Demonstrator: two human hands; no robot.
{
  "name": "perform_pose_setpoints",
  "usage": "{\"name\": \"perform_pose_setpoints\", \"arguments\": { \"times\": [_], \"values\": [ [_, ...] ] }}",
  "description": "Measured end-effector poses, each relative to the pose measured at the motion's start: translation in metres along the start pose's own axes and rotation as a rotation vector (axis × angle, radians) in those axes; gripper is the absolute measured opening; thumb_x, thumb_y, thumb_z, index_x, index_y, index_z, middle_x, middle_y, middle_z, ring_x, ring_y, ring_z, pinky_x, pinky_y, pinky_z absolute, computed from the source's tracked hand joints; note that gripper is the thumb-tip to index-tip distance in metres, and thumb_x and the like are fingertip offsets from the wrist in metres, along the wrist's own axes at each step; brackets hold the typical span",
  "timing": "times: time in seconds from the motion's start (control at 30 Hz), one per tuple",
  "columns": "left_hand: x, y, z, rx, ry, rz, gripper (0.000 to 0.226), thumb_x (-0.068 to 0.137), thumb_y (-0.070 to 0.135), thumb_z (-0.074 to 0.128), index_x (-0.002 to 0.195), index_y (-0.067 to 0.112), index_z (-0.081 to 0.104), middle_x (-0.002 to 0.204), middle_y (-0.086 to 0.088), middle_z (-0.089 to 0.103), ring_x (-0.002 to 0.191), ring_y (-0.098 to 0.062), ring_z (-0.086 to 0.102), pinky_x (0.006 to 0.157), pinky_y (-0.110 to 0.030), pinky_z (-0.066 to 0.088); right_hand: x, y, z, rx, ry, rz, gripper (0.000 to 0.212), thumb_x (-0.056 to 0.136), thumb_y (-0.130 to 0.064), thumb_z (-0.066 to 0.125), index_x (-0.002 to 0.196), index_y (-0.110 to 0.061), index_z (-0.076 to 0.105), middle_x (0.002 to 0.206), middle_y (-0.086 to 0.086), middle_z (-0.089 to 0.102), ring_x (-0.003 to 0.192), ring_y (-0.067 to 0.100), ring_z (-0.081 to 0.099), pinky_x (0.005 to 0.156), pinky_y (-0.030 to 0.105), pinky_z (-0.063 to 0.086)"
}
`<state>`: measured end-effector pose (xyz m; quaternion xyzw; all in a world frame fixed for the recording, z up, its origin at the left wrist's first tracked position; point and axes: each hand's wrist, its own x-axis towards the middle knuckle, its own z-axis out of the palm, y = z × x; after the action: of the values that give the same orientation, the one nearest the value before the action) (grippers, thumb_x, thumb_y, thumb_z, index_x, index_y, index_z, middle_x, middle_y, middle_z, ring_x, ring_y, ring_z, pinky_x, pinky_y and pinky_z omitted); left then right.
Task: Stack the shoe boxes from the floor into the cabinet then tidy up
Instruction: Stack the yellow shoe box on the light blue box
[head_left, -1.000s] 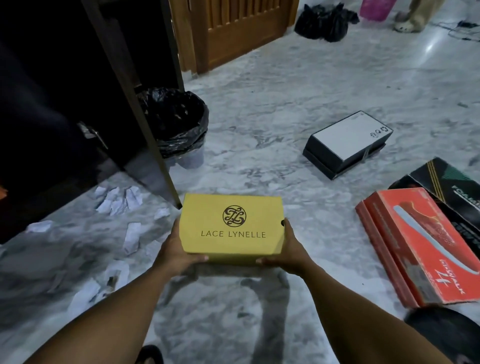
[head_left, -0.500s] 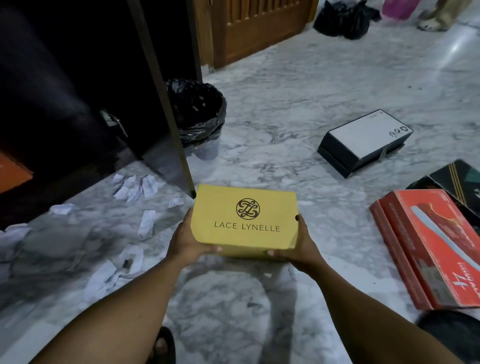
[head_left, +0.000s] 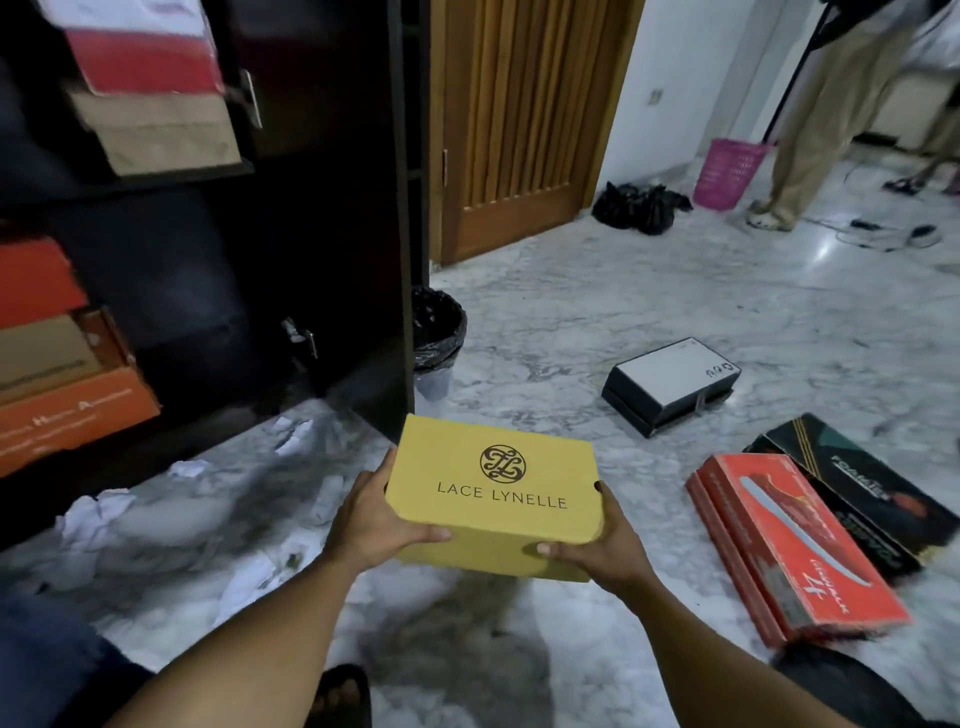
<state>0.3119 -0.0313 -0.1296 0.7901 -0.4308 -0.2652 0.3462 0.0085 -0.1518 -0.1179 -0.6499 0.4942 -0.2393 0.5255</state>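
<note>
Both hands hold a yellow cardboard shoe box printed LACE LYNELLE (head_left: 493, 483) above the grey marble floor (head_left: 623, 291), lid up. The left hand (head_left: 374, 525) grips its 9 o'clock end and the right hand (head_left: 602, 545) its 3 o'clock end; each thumb lies on the lid's near edge, while the other fingers (head_left: 597, 488) wrap round the sides, clamped on the box. At 10 o'clock stands the open dark wooden cabinet (head_left: 322, 156), with orange shoe boxes (head_left: 62, 410) stacked on its lower shelf. On the floor at 3 o'clock lie a red shoe box (head_left: 795, 540) and, touching it, a black shoe box with gold stripes (head_left: 852, 478). At 1 o'clock sits a white-lidded black box (head_left: 675, 376). Crumpled white paper scraps (head_left: 98, 514) litter the floor at 9 o'clock.
</note>
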Motion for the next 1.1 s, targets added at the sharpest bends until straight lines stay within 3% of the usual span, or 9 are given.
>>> {"name": "perform_pose_setpoints", "arguments": {
  "times": [0.13, 0.27, 0.47, 0.63, 0.77, 0.87, 0.93, 1.0, 1.1],
  "values": [
    [-0.022, -0.007, -0.051, -0.069, 0.045, 0.031, 0.145, 0.022, 0.075, 0.091, 0.149, 0.049, 0.028, 0.129, 0.017, 0.06, 0.116, -0.013, 0.061, 0.097, -0.039, 0.054, -0.04, -0.046, 0.018, -0.014, 0.013, -0.075, 0.119, 0.04, -0.047, 0.099, 0.14, -0.041, 0.034, 0.117, -0.022, 0.061, 0.11, 0.008, 0.059, 0.086, 0.029, 0.053],
    [-0.061, 0.008, -0.124, -0.059, 0.147, 0.038, 0.159, 0.018, 0.075, 0.091, 0.156, 0.033, 0.025, 0.127, 0.007, 0.058, 0.115, -0.013, 0.059, 0.101, -0.036, 0.05, -0.067, -0.101, 0.052, -0.026, -0.027, -0.177, 0.103, 0.053, -0.037, 0.097, 0.131, -0.042, 0.03, 0.108, -0.028, 0.053, 0.102, 0.01, 0.056, 0.071, 0.018, 0.046],
    [-0.124, 0.019, -0.243, 0.055, 0.38, -0.005, 0.161, 0.015, 0.085, 0.08, 0.157, 0.031, 0.025, 0.126, 0.003, 0.056, 0.117, -0.015, 0.056, 0.096, -0.033, 0.048, -0.069, -0.193, 0.118, -0.03, -0.171, -0.358, 0.095, 0.052, -0.04, 0.096, 0.127, -0.043, 0.037, 0.108, -0.026, 0.057, 0.1, -0.001, 0.058, 0.07, 0.014, 0.047],
    [-0.16, 0.009, -0.335, 0.061, 0.589, -0.068, 0.154, 0.018, 0.085, 0.082, 0.155, 0.04, 0.027, 0.121, 0.004, 0.063, 0.111, -0.018, 0.062, 0.098, -0.039, 0.052, -0.059, -0.284, 0.177, -0.065, -0.303, -0.509, 0.11, 0.058, -0.039, 0.094, 0.146, -0.031, 0.028, 0.112, -0.017, 0.053, 0.106, 0.01, 0.05, 0.069, 0.006, 0.044],
    [-0.188, 0.036, -0.398, 0.057, 0.765, -0.048, 0.153, 0.025, 0.08, 0.087, 0.156, 0.038, 0.021, 0.115, 0.004, 0.056, 0.109, -0.02, 0.058, 0.1, -0.041, 0.05, -0.048, -0.36, 0.217, -0.089, -0.358, -0.634, 0.13, 0.055, -0.051, 0.092, 0.156, -0.025, 0.016, 0.132, -0.006, 0.054, 0.115, 0.01, 0.05, 0.099, 0.026, 0.046],
    [-0.191, 0.056, -0.434, 0.085, 0.864, 0.008, 0.124, 0.041, 0.063, 0.093, 0.148, 0.045, 0.033, 0.11, 0.008, 0.048, 0.108, -0.017, 0.051, 0.097, -0.037, 0.045, -0.035, -0.404, 0.244, -0.027, -0.387, -0.73, 0.116, 0.057, -0.046, 0.093, 0.15, -0.032, 0.027, 0.119, -0.016, 0.061, 0.113, 0.009, 0.059, 0.088, 0.02, 0.048],
    [-0.182, 0.059, -0.46, 0.074, 0.942, 0.032, 0.111, 0.039, 0.07, 0.09, 0.137, 0.047, 0.043, 0.113, 0.009, 0.055, 0.108, -0.014, 0.055, 0.095, -0.038, 0.049, -0.026, -0.433, 0.26, 0.007, -0.388, -0.812, 0.099, 0.062, -0.043, 0.092, 0.143, -0.033, 0.036, 0.113, -0.02, 0.063, 0.107, 0.004, 0.061, 0.08, 0.014, 0.047],
    [-0.167, 0.055, -0.486, 0.044, 1.029, 0.041, 0.112, 0.034, 0.077, 0.087, 0.135, 0.045, 0.047, 0.114, 0.008, 0.061, 0.107, -0.014, 0.06, 0.092, -0.04, 0.054, -0.014, -0.463, 0.279, 0.022, -0.375, -0.863, 0.088, 0.065, -0.041, 0.09, 0.138, -0.03, 0.043, 0.112, -0.02, 0.064, 0.106, 0.004, 0.062, 0.086, 0.022, 0.053],
    [-0.146, 0.055, -0.519, 0.054, 1.148, -0.011, 0.108, 0.047, 0.053, 0.096, 0.141, 0.027, 0.05, 0.118, -0.001, 0.054, 0.111, -0.022, 0.056, 0.09, -0.032, 0.048, 0.014, -0.503, 0.314, 0.017, -0.352, -0.978, 0.076, 0.065, -0.046, 0.09, 0.129, -0.037, 0.05, 0.115, -0.016, 0.067, 0.109, 0.007, 0.063, 0.096, 0.039, 0.054]
  ]
}}
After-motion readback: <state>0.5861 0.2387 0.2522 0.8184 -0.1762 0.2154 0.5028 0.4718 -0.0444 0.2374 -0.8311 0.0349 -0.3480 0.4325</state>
